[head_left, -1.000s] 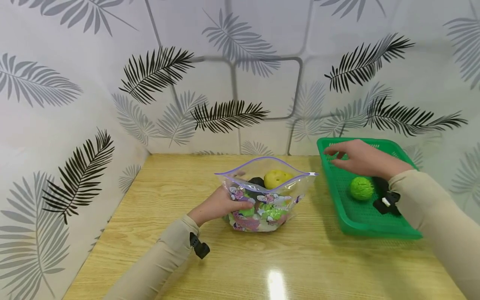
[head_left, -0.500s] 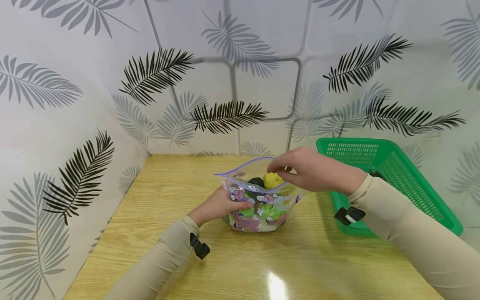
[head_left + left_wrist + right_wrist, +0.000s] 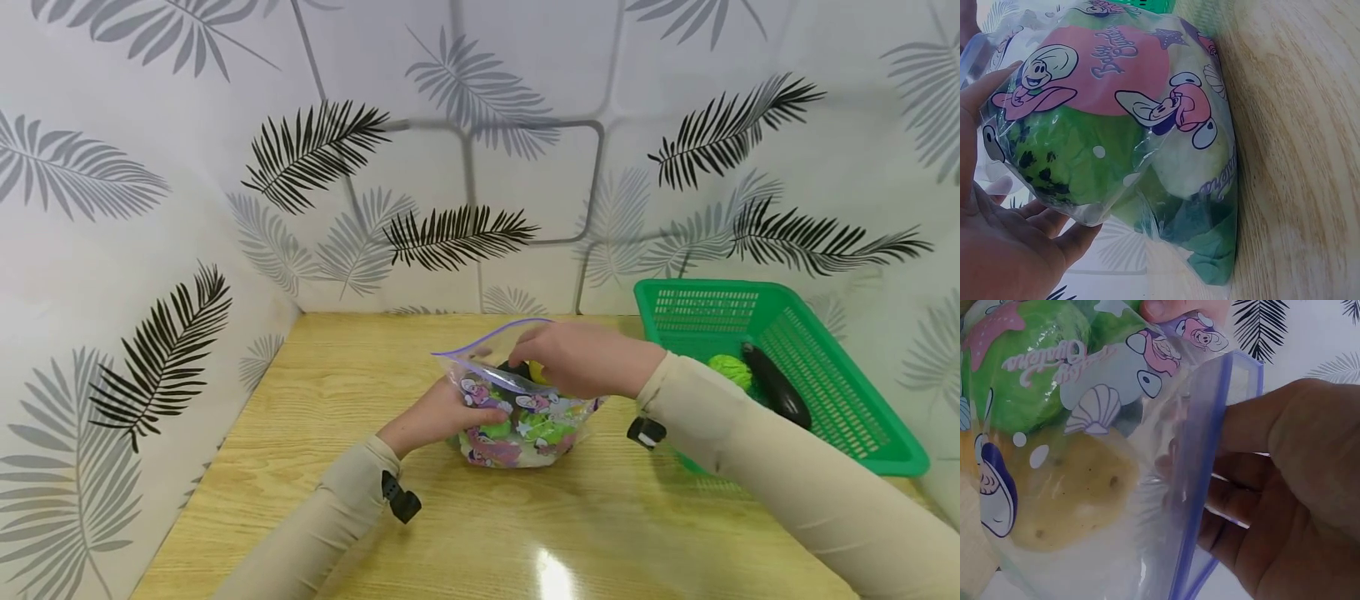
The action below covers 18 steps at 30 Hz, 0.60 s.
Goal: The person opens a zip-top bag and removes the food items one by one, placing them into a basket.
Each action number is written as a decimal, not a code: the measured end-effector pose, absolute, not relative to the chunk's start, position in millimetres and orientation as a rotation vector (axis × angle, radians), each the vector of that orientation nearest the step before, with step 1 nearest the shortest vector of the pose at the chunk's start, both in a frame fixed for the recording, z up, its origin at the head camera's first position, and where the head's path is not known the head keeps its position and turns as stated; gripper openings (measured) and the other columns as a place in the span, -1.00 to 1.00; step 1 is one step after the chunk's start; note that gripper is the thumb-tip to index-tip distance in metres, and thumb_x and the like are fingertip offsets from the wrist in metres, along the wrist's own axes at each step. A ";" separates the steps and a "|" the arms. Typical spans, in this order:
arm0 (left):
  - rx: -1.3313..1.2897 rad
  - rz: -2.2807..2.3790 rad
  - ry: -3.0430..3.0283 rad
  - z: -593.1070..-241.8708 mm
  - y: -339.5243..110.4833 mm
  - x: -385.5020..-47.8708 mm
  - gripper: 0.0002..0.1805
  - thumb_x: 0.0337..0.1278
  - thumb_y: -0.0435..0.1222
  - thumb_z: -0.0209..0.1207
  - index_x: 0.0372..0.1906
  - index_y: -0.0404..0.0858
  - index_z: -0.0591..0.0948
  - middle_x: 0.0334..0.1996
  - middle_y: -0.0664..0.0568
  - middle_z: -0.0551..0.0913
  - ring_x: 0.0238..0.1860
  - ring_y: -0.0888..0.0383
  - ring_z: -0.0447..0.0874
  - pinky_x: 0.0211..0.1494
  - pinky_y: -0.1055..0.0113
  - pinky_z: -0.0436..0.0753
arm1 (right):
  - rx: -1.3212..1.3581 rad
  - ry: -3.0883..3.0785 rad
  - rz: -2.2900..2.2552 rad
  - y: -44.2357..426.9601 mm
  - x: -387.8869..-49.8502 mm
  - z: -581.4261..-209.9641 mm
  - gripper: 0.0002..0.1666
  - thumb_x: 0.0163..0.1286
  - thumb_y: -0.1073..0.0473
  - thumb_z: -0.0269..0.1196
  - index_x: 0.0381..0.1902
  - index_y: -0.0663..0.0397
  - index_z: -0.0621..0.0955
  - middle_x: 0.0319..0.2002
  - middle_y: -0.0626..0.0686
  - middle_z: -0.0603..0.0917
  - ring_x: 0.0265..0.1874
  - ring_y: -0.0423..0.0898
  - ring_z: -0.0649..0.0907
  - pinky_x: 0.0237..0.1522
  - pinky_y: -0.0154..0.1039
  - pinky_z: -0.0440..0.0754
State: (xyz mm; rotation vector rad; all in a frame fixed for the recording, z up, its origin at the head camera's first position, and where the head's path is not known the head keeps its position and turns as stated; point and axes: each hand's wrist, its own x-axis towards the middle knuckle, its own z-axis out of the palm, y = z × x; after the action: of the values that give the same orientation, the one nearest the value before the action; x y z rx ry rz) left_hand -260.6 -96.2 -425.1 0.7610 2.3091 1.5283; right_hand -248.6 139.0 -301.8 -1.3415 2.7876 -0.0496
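A clear zip bag with purple edging and cartoon prints (image 3: 517, 429) stands on the table, its mouth spread wide. My left hand (image 3: 442, 414) grips its left side, thumb in front and fingers behind. Inside are a yellow potato (image 3: 1075, 490), a dark round item (image 3: 514, 367) and several green items, one with dark spots (image 3: 1066, 153). My right hand (image 3: 581, 357) reaches through the mouth from the right. In the right wrist view its loosely bent fingers sit inside the purple edge, apart from the potato, with nothing seen between them.
A green plastic basket (image 3: 862, 367) stands on the right, under my right forearm. It contains an eggplant (image 3: 778, 387) and a crinkled bright green ball (image 3: 729, 369), partly covered by the sleeve. A leaf-patterned backdrop (image 3: 465, 167) rises behind the wooden table (image 3: 360, 350).
My right hand has moved left from above the basket to the bag and down into its mouth, uncovering the eggplant. My left hand keeps its grip on the bag.
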 end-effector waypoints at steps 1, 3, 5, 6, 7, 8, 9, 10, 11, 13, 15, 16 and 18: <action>0.754 1.529 2.307 -424.8 -96.4 -260.3 0.11 0.11 -0.16 0.46 0.60 -0.02 -0.04 0.20 0.04 0.63 0.12 0.13 0.68 0.26 0.14 0.59 | -1.325 2.788 -0.014 138.0 -249.0 -302.3 -0.48 0.30 0.48 0.20 0.15 -0.01 0.67 0.15 0.04 0.68 0.10 -0.01 0.66 -0.03 -0.14 0.71; 0.739 1.537 2.292 -424.9 -96.8 -260.0 0.11 0.11 -0.13 0.45 0.61 0.01 -0.05 0.18 0.04 0.63 0.09 0.13 0.69 0.21 0.17 0.62 | -1.303 2.787 0.063 136.1 -249.4 -303.1 -0.43 0.29 0.48 0.20 0.22 -0.03 0.63 0.18 0.05 0.66 0.17 0.03 0.62 0.03 -0.11 0.69; 0.727 1.545 2.279 -424.5 -97.0 -259.2 0.10 0.12 -0.13 0.45 0.60 0.04 -0.04 0.18 0.02 0.63 0.09 0.12 0.69 0.18 0.17 0.64 | -1.305 2.789 0.149 134.4 -250.1 -304.6 -0.41 0.32 0.46 0.21 0.28 -0.03 0.59 0.19 0.07 0.64 0.22 0.08 0.57 0.12 -0.06 0.66; 0.721 1.548 2.274 -424.3 -97.0 -259.0 0.10 0.11 -0.13 0.45 0.59 0.05 -0.04 0.18 0.02 0.62 0.09 0.11 0.69 0.18 0.18 0.64 | -1.304 2.790 0.186 133.6 -250.3 -305.3 -0.39 0.34 0.45 0.20 0.32 -0.04 0.56 0.20 0.07 0.64 0.24 0.09 0.56 0.14 -0.05 0.65; 0.718 1.552 2.268 -424.5 -97.0 -258.9 0.10 0.11 -0.14 0.45 0.59 0.06 -0.03 0.19 0.01 0.61 0.10 0.11 0.68 0.17 0.18 0.64 | -1.307 2.791 0.220 133.0 -250.5 -305.9 -0.38 0.35 0.44 0.21 0.35 -0.04 0.53 0.20 0.07 0.64 0.25 0.10 0.56 0.17 -0.04 0.62; 0.719 1.550 2.271 -424.5 -96.9 -258.8 0.10 0.11 -0.14 0.46 0.59 0.07 -0.03 0.19 0.01 0.61 0.10 0.11 0.68 0.17 0.18 0.64 | -1.314 2.795 0.249 132.5 -250.5 -306.5 -0.37 0.36 0.43 0.22 0.36 -0.04 0.51 0.19 0.08 0.64 0.24 0.11 0.56 0.18 -0.03 0.62; 0.727 1.547 2.275 -424.2 -96.7 -258.6 0.10 0.10 -0.15 0.46 0.59 0.05 -0.03 0.19 0.00 0.60 0.11 0.10 0.67 0.18 0.16 0.64 | -1.319 2.802 0.275 132.2 -250.7 -307.3 -0.36 0.36 0.42 0.22 0.38 -0.04 0.50 0.18 0.09 0.65 0.23 0.11 0.56 0.18 -0.03 0.62; 0.734 1.548 2.278 -424.1 -96.5 -258.6 0.10 0.10 -0.16 0.46 0.59 0.04 -0.03 0.19 0.00 0.60 0.12 0.09 0.66 0.19 0.15 0.63 | -1.323 2.810 0.297 131.8 -250.7 -307.8 -0.36 0.36 0.42 0.23 0.38 -0.03 0.50 0.17 0.09 0.65 0.22 0.11 0.56 0.18 -0.02 0.62; 0.745 1.543 2.289 -424.3 -96.4 -258.6 0.10 0.10 -0.16 0.46 0.60 0.02 -0.03 0.20 0.00 0.59 0.13 0.09 0.65 0.20 0.14 0.63 | -1.328 2.818 0.318 131.6 -250.8 -308.4 -0.36 0.34 0.43 0.23 0.36 -0.03 0.50 0.15 0.09 0.66 0.20 0.11 0.57 0.17 -0.03 0.62; 0.757 1.538 2.296 -424.7 -96.3 -258.6 0.12 0.09 -0.15 0.47 0.60 -0.01 -0.04 0.20 0.01 0.59 0.15 0.10 0.64 0.22 0.13 0.61 | -1.339 2.832 0.356 131.4 -251.1 -309.9 -0.37 0.32 0.44 0.24 0.33 -0.01 0.52 0.09 0.09 0.68 0.13 0.11 0.59 0.13 -0.05 0.63; 0.753 1.523 2.310 -425.1 -96.6 -258.3 0.14 0.07 -0.12 0.48 0.60 0.01 -0.03 0.21 0.06 0.58 0.17 0.14 0.62 0.25 0.14 0.59 | -1.342 2.845 0.388 131.5 -251.4 -312.1 -0.39 0.30 0.44 0.26 0.31 0.00 0.54 0.05 0.09 0.69 0.08 0.10 0.61 0.07 -0.06 0.66; 0.748 1.523 2.307 -425.2 -96.9 -258.0 0.14 0.06 -0.10 0.48 0.60 0.03 -0.03 0.22 0.07 0.58 0.18 0.15 0.61 0.27 0.15 0.58 | -1.341 2.847 0.400 131.6 -251.5 -313.2 -0.39 0.30 0.43 0.26 0.31 0.00 0.54 0.03 0.10 0.69 0.06 0.10 0.61 0.05 -0.06 0.66; 0.751 1.508 2.302 -425.2 -97.8 -257.5 0.17 0.02 -0.06 0.50 0.61 0.03 -0.04 0.23 0.10 0.57 0.18 0.17 0.61 0.29 0.15 0.56 | -1.341 2.848 0.407 132.0 -252.1 -315.4 -0.37 0.32 0.42 0.26 0.34 0.00 0.52 0.03 0.11 0.69 0.05 0.11 0.62 0.02 -0.06 0.68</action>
State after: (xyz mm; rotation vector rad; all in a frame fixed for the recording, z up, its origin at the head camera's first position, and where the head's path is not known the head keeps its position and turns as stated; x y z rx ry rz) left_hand -257.5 -97.8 -425.2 0.7514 2.3022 1.5078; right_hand -252.1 132.0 -315.4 -1.3412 2.8478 0.4068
